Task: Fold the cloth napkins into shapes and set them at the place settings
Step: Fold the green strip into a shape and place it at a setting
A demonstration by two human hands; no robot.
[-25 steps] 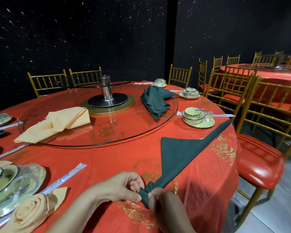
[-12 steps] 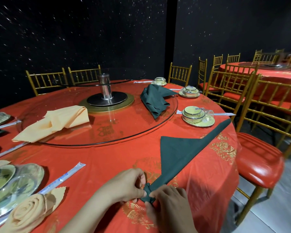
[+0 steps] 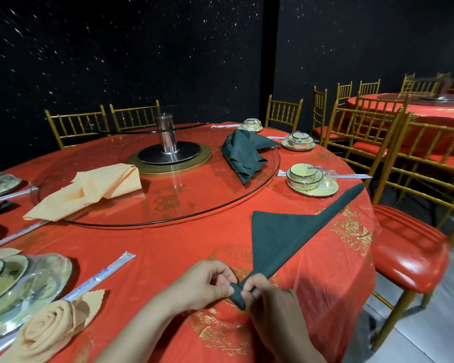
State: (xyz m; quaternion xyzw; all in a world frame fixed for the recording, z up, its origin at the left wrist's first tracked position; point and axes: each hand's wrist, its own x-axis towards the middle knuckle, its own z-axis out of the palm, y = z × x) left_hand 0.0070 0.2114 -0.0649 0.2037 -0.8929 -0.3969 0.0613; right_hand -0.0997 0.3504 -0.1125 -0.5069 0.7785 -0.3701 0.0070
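Both forearms reach in from the bottom edge and converge low in the centre. The left hand lies knuckles-up with its fingers curled inward and its thumb stretched to the right, the tip pressed against the rolled end of the dark green napkin. The right hand sits just beside it, back facing the camera, its forefinger and thumb pinching the same rolled end. The two hands nearly touch at the fingertips.
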